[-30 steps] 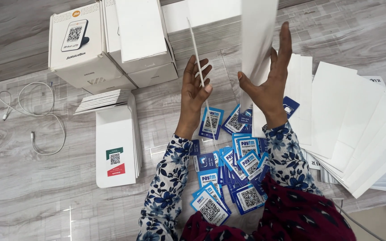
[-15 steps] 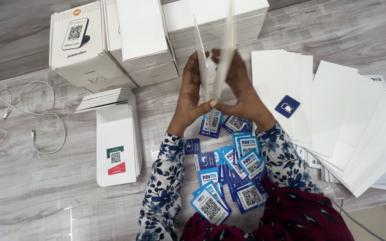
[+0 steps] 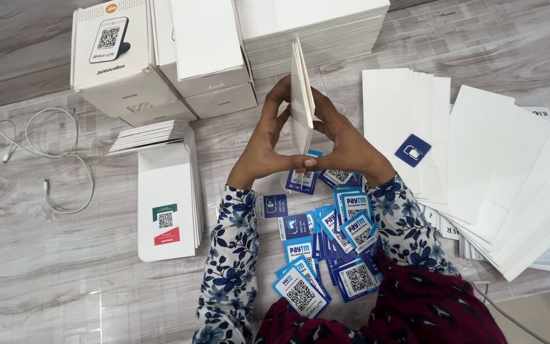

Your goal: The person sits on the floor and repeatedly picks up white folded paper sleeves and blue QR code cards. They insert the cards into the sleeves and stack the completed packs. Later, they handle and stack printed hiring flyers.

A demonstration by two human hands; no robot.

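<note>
Grey wood-grain floor (image 3: 46, 267) under white folder (image 3: 301, 95)

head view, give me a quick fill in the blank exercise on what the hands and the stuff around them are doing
1. Both hands, the left hand and right hand, press a folded white ____ between them.
2. The card stands on ____, not flat.
3. A white cable lies to the person's ____.
4. The small stickers below the hands are white and ____.

Missing words: card; edge; left; blue
</note>
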